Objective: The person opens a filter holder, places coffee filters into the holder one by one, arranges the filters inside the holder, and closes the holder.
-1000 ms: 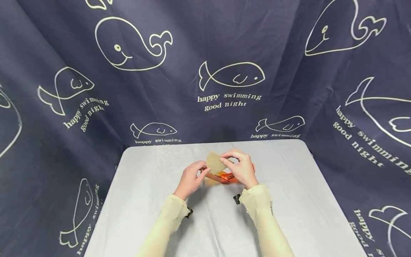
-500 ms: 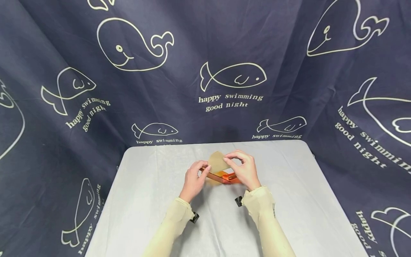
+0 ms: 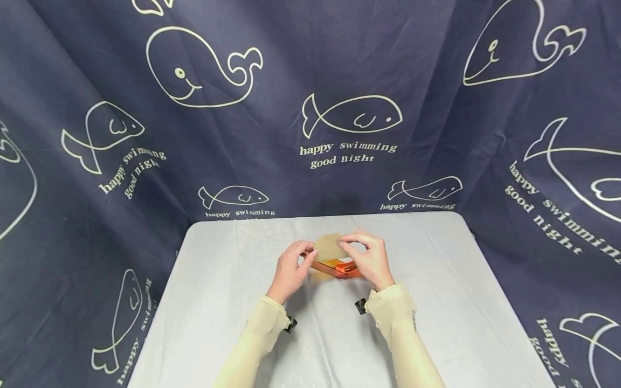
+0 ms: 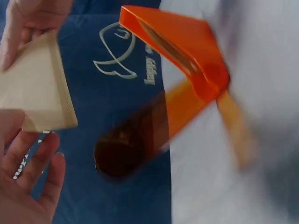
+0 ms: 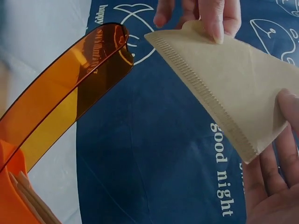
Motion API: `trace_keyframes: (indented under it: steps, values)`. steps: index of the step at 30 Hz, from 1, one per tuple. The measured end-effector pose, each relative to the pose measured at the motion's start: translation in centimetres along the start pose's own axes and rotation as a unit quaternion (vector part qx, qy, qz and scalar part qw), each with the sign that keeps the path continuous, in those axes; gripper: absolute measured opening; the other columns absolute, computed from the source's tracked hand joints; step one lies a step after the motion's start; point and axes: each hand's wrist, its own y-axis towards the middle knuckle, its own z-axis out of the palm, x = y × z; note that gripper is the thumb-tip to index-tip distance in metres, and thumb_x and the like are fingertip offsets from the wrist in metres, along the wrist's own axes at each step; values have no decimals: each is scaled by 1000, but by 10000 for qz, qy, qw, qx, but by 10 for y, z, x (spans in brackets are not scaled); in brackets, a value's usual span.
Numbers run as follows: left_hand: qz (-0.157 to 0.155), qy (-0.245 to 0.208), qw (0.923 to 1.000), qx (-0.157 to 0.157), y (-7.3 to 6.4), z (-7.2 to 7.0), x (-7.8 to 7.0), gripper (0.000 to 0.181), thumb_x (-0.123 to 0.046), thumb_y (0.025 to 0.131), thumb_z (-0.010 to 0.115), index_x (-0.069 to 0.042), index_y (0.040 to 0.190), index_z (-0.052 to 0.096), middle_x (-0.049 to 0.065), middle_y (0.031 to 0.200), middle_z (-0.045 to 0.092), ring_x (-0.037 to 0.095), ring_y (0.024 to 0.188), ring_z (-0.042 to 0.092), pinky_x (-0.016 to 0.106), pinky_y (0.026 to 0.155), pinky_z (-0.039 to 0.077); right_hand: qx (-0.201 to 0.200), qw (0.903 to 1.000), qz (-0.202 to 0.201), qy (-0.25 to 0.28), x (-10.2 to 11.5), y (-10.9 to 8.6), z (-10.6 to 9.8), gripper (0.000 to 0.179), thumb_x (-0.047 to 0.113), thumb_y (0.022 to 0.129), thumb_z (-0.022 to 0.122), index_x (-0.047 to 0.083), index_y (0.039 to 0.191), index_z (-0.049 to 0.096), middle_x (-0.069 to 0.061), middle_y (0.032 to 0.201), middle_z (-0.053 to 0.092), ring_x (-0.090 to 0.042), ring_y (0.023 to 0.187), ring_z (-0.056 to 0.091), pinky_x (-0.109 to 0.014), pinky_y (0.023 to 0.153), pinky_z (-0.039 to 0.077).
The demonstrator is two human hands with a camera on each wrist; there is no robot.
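A tan paper coffee filter [image 3: 328, 248], cone-shaped with a crimped seam, hangs between both hands above the table. My left hand [image 3: 291, 269] pinches its left side with the thumb in front; in the right wrist view that hand [image 5: 212, 18] shows at the top edge. My right hand [image 3: 368, 256] pinches the opposite side, its thumb on the paper in the right wrist view. Below the filter stands an orange holder [image 4: 187, 39] with an amber see-through flap [image 5: 60, 88]. Tan edges [image 5: 35, 200] show inside the holder. The right hand partly hides it in the head view.
A pale grey cloth covers the table [image 3: 233, 253]. Behind it hangs a dark blue curtain [image 3: 339, 188] with whale and fish drawings. Black wrist mounts [image 3: 360, 306] sit on both sleeves.
The filter has tilted, its top corner now lower and its shape wider. My right hand has shifted slightly right and down; the left has shifted a little to the right. The holder stays put.
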Motion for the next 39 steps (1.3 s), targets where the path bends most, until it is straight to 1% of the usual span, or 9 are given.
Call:
trace_keyframes:
  steps: [4, 6, 13, 20, 24, 30, 35, 38, 39]
  values:
    - [-363, -917, 9950, 125, 3, 1, -6, 19, -24, 100, 70, -17, 118, 71, -2, 105, 75, 14, 93, 66, 43, 85, 55, -27, 9997, -101, 199, 0, -1, -2, 9, 5, 86, 83, 8, 94, 83, -8, 90, 78, -6, 88, 70, -17, 87, 53]
    - [-440, -1062, 9933, 99, 4, 2, -9, 18, -26, 100, 70, -18, 116, 72, -3, 103, 75, 13, 92, 66, 43, 85, 55, -32, 9996, -149, 234, 0, -1, -2, 9, 5, 87, 83, 9, 94, 83, -8, 90, 78, -6, 88, 70, -18, 87, 53]
    - [-215, -725, 9969, -234, 8, 3, -11, 10, -20, 101, 69, -14, 108, 74, -1, 97, 75, 14, 88, 66, 30, 83, 54, -48, 9995, -174, 257, -1, 0, -2, 8, 5, 86, 84, 8, 93, 82, -8, 89, 77, -7, 88, 69, -18, 88, 53]
    - [24, -373, 9990, -248, 10, 0, -13, 11, -18, 101, 69, -11, 107, 74, 3, 96, 72, 16, 89, 65, 33, 82, 55, -153, 9999, -31, 49, -1, -2, -2, 10, 0, 85, 83, 3, 94, 80, -13, 90, 75, -2, 87, 67, -19, 88, 53]
    - [206, -177, 9993, -262, 11, 0, -14, 9, -17, 100, 69, -12, 106, 74, 2, 94, 71, 14, 88, 63, 38, 79, 56, -267, 9996, 16, -43, 9, -1, -2, 10, -4, 85, 80, -2, 95, 78, -18, 91, 74, -1, 86, 66, -15, 87, 52]
    - [195, -132, 9997, -112, 12, 1, -14, 11, -20, 102, 67, -14, 108, 73, 1, 98, 70, 14, 91, 63, 42, 83, 56, -335, 9993, -124, 85, 37, 2, -6, 7, -9, 85, 78, -6, 92, 77, -20, 88, 74, -4, 84, 66, -15, 84, 52]
    - [113, -157, 9998, -88, 13, 1, -17, 13, -25, 102, 67, -16, 109, 73, -1, 103, 72, 13, 95, 64, 36, 88, 54, -329, 9990, -223, 198, 37, 0, -5, 7, -10, 85, 77, -5, 90, 77, -19, 86, 73, -5, 83, 66, -21, 83, 55]
    - [171, -82, 9997, -131, 13, 1, -19, 13, -26, 102, 67, -17, 108, 73, -3, 104, 73, 12, 95, 64, 33, 87, 53, -317, 9991, -169, 228, 38, -2, -3, 6, -9, 86, 77, -5, 90, 77, -19, 86, 73, -5, 84, 66, -22, 84, 55]
    - [203, -62, 9997, -146, 14, 1, -20, 12, -26, 102, 68, -17, 108, 73, -3, 103, 73, 12, 94, 64, 33, 86, 53, -337, 9991, -118, 211, 38, -2, -3, 7, -8, 86, 77, -5, 92, 77, -20, 88, 74, -3, 84, 66, -19, 85, 54]
